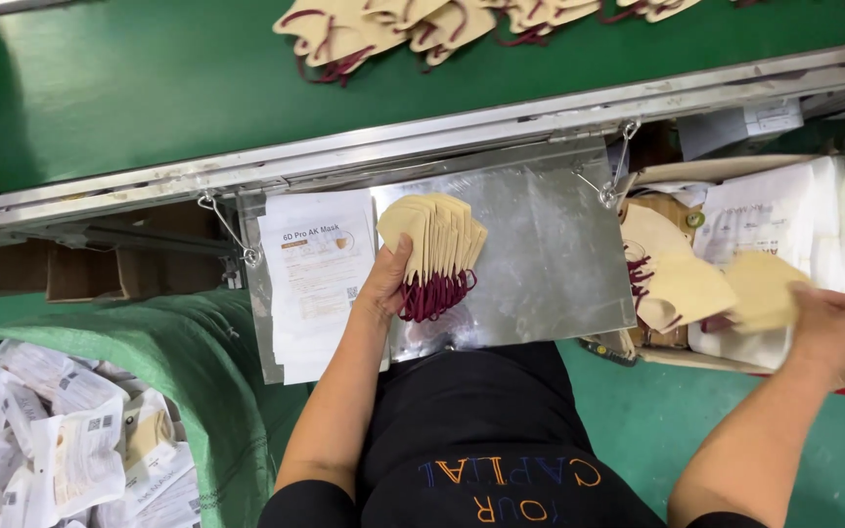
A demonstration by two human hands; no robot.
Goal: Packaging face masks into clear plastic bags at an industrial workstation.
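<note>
1. A long green conveyor belt with a metal frame (149,88) is running across the far side, and loose beige masks with dark red ear loops (383,29) are lying near its far edge.
2. A green woven sack (198,362) is standing at the near left, and it is holding many white printed pouches (61,450).
3. A shiny flat metal work plate (540,254) is hanging by wire hooks from the belt frame. A pile of white printed paper pouches (315,274) is lying along its left edge.
4. An open cardboard box (726,244) is sitting beside the right edge of the plate, with more beige masks and white packets inside.
5. The left hand (388,284) is gripping a fanned stack of folded beige fabric masks with dark red ear loops (437,249) over the middle of the plate. The fingers are closed around its lower end, where the loops are gathering.
6. The right hand (828,328) is closing on one folded beige mask (760,288) above the box. The hand is blurred, so the exact finger placement is not clear.
7. In my judgement, the masks are very light, soft and easy to bend. They are probably sliding easily on each other, so a pinch across the folded edges is holding the stack best. Pulling on the loops could tangle them.
</note>
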